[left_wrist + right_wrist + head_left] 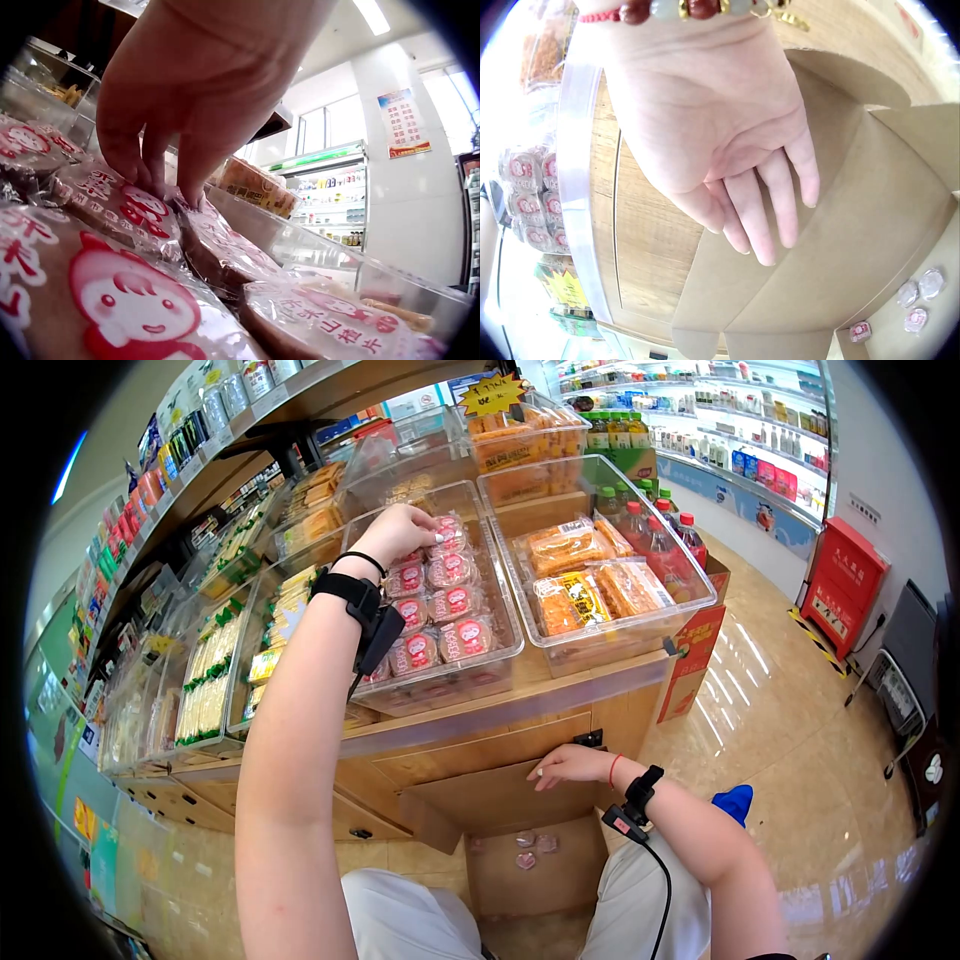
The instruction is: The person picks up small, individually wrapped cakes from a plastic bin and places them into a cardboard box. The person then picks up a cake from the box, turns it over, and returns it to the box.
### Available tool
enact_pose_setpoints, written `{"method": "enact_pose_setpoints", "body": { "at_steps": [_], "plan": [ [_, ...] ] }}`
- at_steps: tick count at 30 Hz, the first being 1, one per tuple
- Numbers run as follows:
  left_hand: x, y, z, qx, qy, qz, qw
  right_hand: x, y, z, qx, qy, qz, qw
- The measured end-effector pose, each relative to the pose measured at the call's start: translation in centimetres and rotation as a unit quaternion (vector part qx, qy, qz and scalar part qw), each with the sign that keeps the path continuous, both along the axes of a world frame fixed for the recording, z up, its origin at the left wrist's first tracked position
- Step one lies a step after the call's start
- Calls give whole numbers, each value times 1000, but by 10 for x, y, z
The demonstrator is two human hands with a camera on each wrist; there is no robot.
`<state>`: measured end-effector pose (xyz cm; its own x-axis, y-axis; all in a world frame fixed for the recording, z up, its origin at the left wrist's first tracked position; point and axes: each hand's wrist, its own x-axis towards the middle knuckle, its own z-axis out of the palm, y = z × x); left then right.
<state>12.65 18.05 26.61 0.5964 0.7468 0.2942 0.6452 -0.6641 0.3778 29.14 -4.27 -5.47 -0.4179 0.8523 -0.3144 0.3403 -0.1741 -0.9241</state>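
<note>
My left hand (398, 532) reaches into a clear plastic bin (440, 692) filled with round, pink-printed packets of hawthorn slices (456, 603). In the left wrist view its fingers point down, their tips right at the edge of a packet (124, 201) among the rows; I cannot tell whether they pinch it. Lower down, my right hand (570, 764) hangs beside the wooden counter, over the flap of an open cardboard box (500, 895). Its palm and loosely extended fingers show in the right wrist view, holding nothing. Several similar packets (915, 320) lie on the bottom of the box.
To the right stands another clear bin (600, 645) with packaged pastries (570, 600). Red-capped bottles (660, 540) stand behind it. More bins of snacks (210, 670) line the left, under a shelf of cans (235, 395). The wooden counter front (480, 760) borders the box.
</note>
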Motion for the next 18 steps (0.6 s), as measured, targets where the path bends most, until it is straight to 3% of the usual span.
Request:
{"method": "enact_pose_setpoints", "body": {
  "at_steps": [2,8,11,13,15,18],
  "plan": [
    [0,-4,1,-26,19,8,999,1,2,-2,-11,-5,8,1000],
    [4,-21,1,243,61,46,967,3,5,-11,3,18,4,1000],
    [3,-53,14,288,-7,-4,958,4,6,-17,1,35,2,999],
    [0,-83,26,237,-65,-84,966,5,5,-19,2,36,1,999],
    [-7,-143,30,172,-111,-102,974,5,5,-18,4,25,-1,1000],
    [-30,-209,15,83,-82,-183,976,2,3,-12,11,-3,-1,1000]
  ]
}}
